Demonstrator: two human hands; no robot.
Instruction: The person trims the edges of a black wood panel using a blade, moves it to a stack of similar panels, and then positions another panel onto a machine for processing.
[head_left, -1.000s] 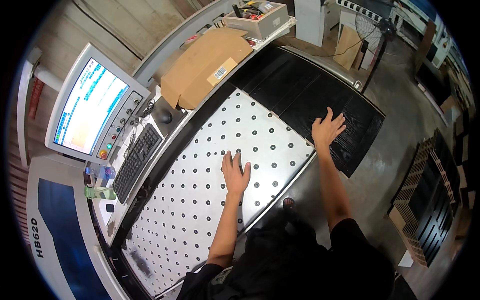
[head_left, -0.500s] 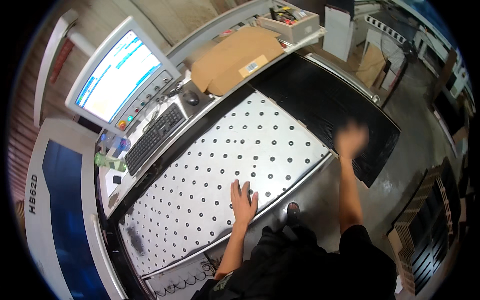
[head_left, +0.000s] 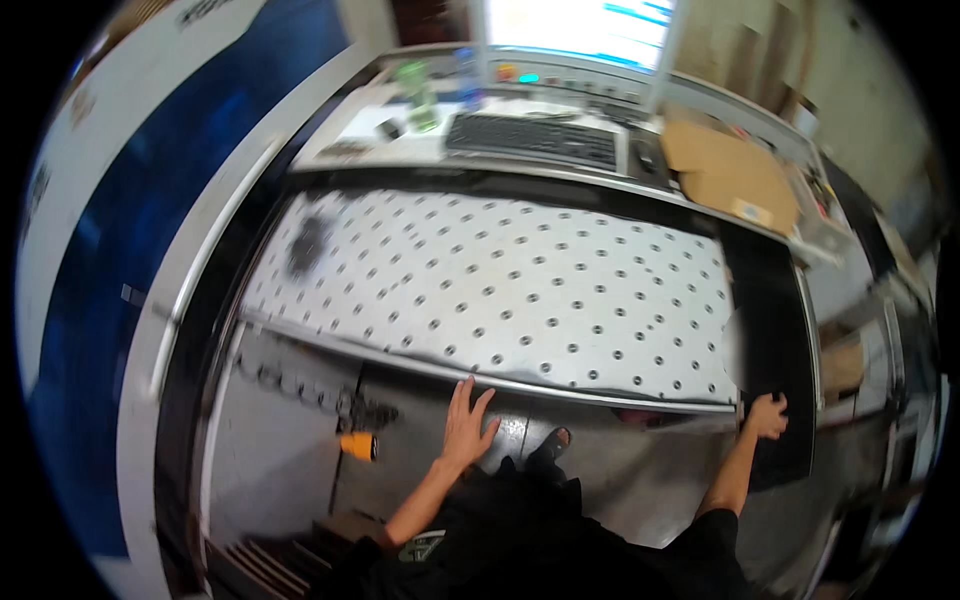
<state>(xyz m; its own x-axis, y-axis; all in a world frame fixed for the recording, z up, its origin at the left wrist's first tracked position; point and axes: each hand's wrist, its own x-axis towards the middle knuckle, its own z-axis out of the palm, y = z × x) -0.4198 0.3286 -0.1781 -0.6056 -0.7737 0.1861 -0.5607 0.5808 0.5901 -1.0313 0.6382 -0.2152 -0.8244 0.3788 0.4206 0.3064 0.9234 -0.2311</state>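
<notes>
A silvery-white table top (head_left: 500, 270) dotted with black round studs lies across the middle. My left hand (head_left: 466, 428) hovers at its front edge, fingers spread and holding nothing. At the right end a black sheet-like surface (head_left: 775, 340) joins the table. Over its near part is my right hand (head_left: 768, 415), fingers curled in. A small dark bit shows at those fingertips, too small to name.
Behind the table stand a keyboard (head_left: 535, 138), a mouse (head_left: 645, 152), a lit monitor (head_left: 580, 30) and a green bottle (head_left: 418, 95). Brown cardboard (head_left: 728, 170) lies at the back right. A white and blue machine (head_left: 140, 250) rises at left; an orange-yellow object (head_left: 358, 446) sits below the table.
The view has swung left, so the table now runs across it. My left hand has come off the table top to its front edge. My right hand has curled its fingers.
</notes>
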